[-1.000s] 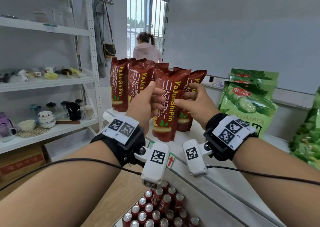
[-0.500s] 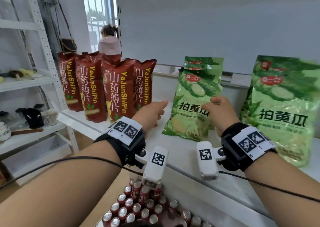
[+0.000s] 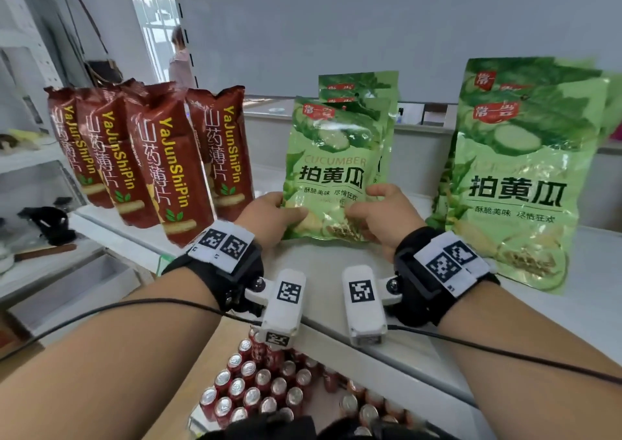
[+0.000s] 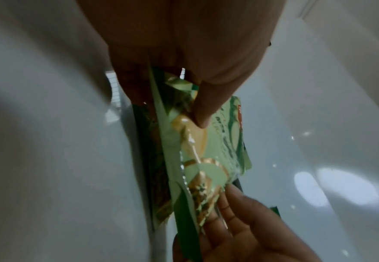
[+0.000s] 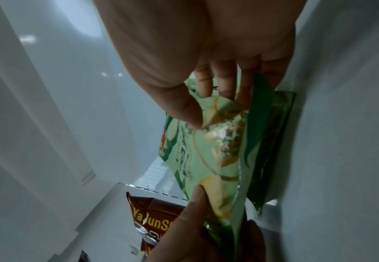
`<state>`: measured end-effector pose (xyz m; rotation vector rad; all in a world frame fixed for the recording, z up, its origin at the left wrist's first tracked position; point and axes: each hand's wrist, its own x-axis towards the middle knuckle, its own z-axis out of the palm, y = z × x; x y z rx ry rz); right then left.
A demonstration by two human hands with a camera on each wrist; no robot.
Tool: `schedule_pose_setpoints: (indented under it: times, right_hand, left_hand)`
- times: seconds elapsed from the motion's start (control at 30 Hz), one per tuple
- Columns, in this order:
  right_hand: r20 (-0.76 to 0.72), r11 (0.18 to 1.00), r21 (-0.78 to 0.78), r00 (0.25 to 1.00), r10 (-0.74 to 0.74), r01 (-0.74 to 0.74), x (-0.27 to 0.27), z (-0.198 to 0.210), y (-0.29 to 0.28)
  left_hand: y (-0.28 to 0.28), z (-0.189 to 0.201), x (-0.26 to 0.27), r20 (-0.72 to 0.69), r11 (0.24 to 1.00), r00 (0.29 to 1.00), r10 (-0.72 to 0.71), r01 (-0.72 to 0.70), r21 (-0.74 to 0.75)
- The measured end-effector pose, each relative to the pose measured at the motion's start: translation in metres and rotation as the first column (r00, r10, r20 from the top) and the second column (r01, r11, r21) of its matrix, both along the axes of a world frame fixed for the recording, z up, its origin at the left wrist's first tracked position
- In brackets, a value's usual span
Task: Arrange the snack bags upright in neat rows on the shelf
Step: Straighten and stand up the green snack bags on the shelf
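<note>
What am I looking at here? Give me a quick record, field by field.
Place: white shelf
Left hand: grips the lower left edge of the front cucumber bag
Right hand: grips its lower right edge
Bag posture: upright, bottom on the shelf
Behind it: more green bags
To the left: red-brown snack bags, standing, leaning
To the right: large cucumber bag, standing
Below the shelf: red cans

Person is wearing, behind the fingers [image 3: 380, 192]: black wrist straps [image 3: 415, 273] bearing white square-code tags [image 3: 222, 242]; white camera pods [image 3: 284, 300] are trailing black cables [image 3: 111, 306]; forearms are going sleeveless.
</note>
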<state>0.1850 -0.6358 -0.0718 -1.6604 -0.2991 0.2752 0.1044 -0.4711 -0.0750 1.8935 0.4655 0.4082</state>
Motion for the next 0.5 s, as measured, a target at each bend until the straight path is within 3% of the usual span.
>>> schedule_pose_setpoints:
  times: [0.13,0.27,0.5]
  right_hand:
    - [-0.037,0.991,0.130,0.999,0.036,-0.031,0.002,0.002,-0.003]
    - [-0.052,0.981,0.192,0.998,0.025,-0.015,0.003,0.003,-0.006]
    - [0.139,0.982,0.074,0.973,-0.185,0.176,0.006,-0.002,-0.015]
  left_hand:
    - [-0.006,0.004,-0.004,0.194,0.949,0.980,-0.040,0.098,-0.300]
    - [-0.012,0.005,-0.001,0.278,0.925,0.958,-0.070,0.166,-0.341]
    - [-0.005,0.004,0.021,0.279,0.892,0.953,-0.115,0.223,-0.393]
